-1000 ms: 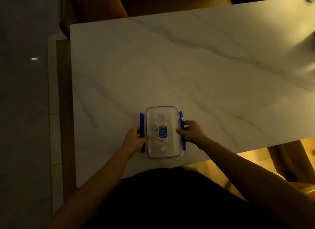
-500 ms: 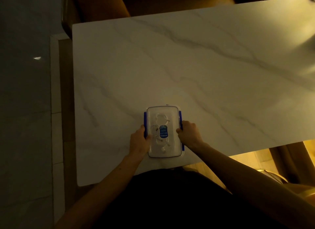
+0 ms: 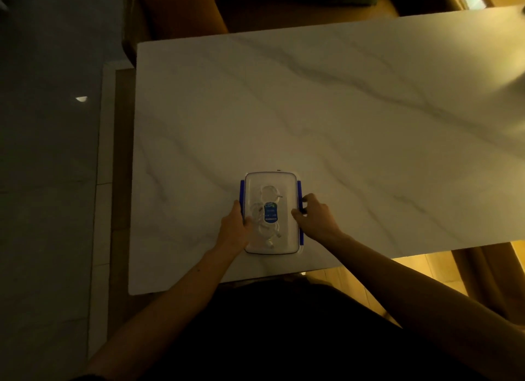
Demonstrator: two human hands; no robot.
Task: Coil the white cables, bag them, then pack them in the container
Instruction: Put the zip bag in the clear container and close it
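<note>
A clear plastic container (image 3: 287,187) with a clear lid and blue side clips lies flat near the front edge of the marble table (image 3: 312,111). Coiled white cables (image 3: 268,194) show through the lid, around a blue label. My left hand (image 3: 233,227) presses against the container's left side, thumb on the lid by the left clip. On the right side, my right hand (image 3: 315,217) has its fingers curled at the right blue clip and its thumb on the lid's edge.
A brown upholstered seat (image 3: 181,8) stands beyond the table's far left corner. Dark tiled floor (image 3: 48,182) lies to the left. A wooden floor and part of another seat (image 3: 483,278) show at the lower right, past the table's front edge.
The blue side clips, sticking outward a second ago, now lie folded against the container. Both hands have closed in on its sides. The view has shifted slightly.
</note>
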